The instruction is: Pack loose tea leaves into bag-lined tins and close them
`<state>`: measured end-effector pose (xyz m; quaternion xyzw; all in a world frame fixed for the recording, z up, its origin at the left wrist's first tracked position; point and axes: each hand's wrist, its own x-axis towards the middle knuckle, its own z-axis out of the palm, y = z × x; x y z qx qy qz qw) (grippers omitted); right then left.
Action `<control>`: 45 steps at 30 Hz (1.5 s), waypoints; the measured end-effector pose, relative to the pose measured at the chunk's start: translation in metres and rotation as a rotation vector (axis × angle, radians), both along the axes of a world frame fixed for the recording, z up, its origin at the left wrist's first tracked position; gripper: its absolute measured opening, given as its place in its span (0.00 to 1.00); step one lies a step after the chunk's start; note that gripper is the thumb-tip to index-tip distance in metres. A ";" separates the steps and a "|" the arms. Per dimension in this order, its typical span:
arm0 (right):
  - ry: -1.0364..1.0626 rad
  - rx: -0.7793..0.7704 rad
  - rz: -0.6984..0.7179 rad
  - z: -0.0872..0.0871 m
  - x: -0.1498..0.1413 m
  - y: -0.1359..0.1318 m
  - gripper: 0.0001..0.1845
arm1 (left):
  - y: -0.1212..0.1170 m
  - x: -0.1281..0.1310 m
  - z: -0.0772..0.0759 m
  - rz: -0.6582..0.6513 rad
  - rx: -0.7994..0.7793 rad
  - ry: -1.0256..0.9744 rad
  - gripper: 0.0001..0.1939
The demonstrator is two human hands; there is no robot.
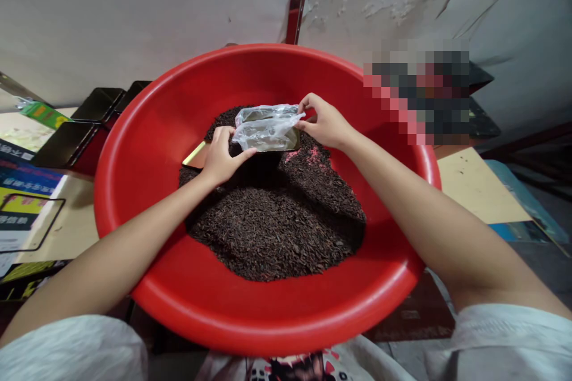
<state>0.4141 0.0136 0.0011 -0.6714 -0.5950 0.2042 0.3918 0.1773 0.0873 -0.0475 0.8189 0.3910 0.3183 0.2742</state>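
A clear plastic bag (268, 134) lies spread over the open mouth of a rectangular tin (292, 141). My left hand (220, 158) is closed on the bag's left end, its thumb along the tin's near edge. With thumb and fingers, my right hand (322, 122) pinches the bag's right corner. Both hands are over a big red basin (277, 309), which holds a heap of dark brown, dry, loose leaf-like bits (277, 229). A flat gold-coloured piece (195, 156) shows beside my left hand; the rest of it is hidden.
Several dark rectangular tins (71, 143) stand left of the basin, near a green packet (44, 113). Printed sheets (22, 190) lie on the pale table (83, 208). At the right is a pixelated area (424, 92). Behind rises a wall (179, 6) with peeling plaster.
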 end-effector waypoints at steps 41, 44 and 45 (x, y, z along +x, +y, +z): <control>0.296 0.054 -0.241 0.022 -0.046 -0.018 0.14 | -0.018 0.045 0.082 -0.392 0.149 0.671 0.13; 0.300 0.143 -0.207 0.029 -0.052 -0.024 0.14 | 0.001 0.062 0.065 -0.427 -0.020 0.763 0.15; 0.374 0.095 -0.156 0.032 -0.051 -0.025 0.13 | 0.008 0.065 0.062 -0.430 -0.060 0.750 0.15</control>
